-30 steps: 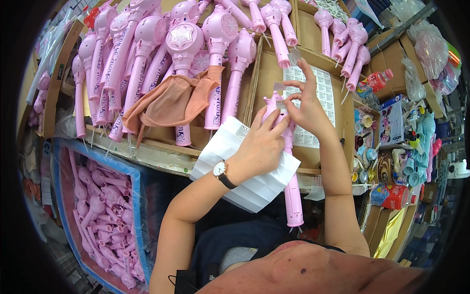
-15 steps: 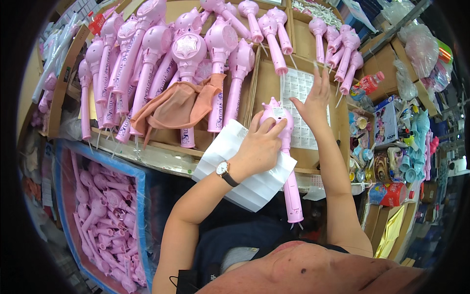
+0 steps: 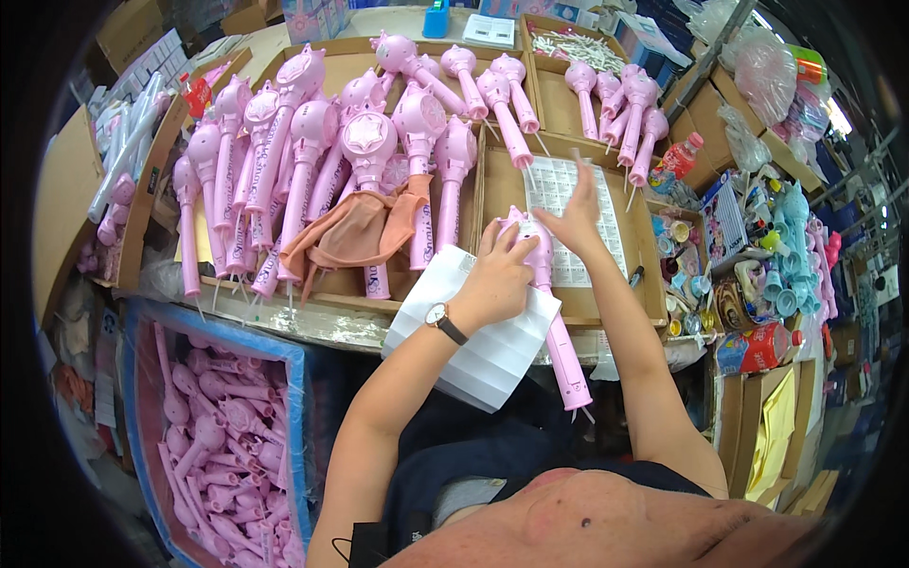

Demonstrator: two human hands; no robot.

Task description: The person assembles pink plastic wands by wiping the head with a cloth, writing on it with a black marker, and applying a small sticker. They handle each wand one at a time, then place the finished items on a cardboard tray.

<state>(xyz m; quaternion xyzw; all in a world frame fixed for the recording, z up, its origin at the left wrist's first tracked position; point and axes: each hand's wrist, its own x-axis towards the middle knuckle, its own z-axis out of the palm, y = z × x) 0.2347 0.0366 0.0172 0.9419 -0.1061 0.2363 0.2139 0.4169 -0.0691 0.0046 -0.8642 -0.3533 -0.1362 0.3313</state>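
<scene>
Left hand: I see the left hand (image 3: 497, 279) curled around the head end of a pink toy wand (image 3: 554, 312), fingers wrapped over the top, wrist bent slightly down, forearm rising from the lower edge with a wristwatch (image 3: 443, 322) on it.

Right hand: my view has the right hand (image 3: 579, 210) stretched forward over a white sticker sheet (image 3: 568, 227), palm down, fingers spread loosely and resting on the sheet (whether a sticker is pinched between fingertips I cannot tell).

Wand: it lies diagonally, head up by the left hand at the sheet's near corner, handle pointing down toward the body, past the bench edge.

Sticker sheet: flat inside a shallow cardboard tray (image 3: 492, 189), right of the wand pile.

White folded paper (image 3: 473, 331): under the left wrist, hanging over the bench edge.

Surroundings: finished pink wands (image 3: 312, 161) lean in rows on the cardboard behind; a brown cloth (image 3: 355, 232) lies over them. A blue-edged bin (image 3: 298, 398) of pink parts sits lower left.
</scene>
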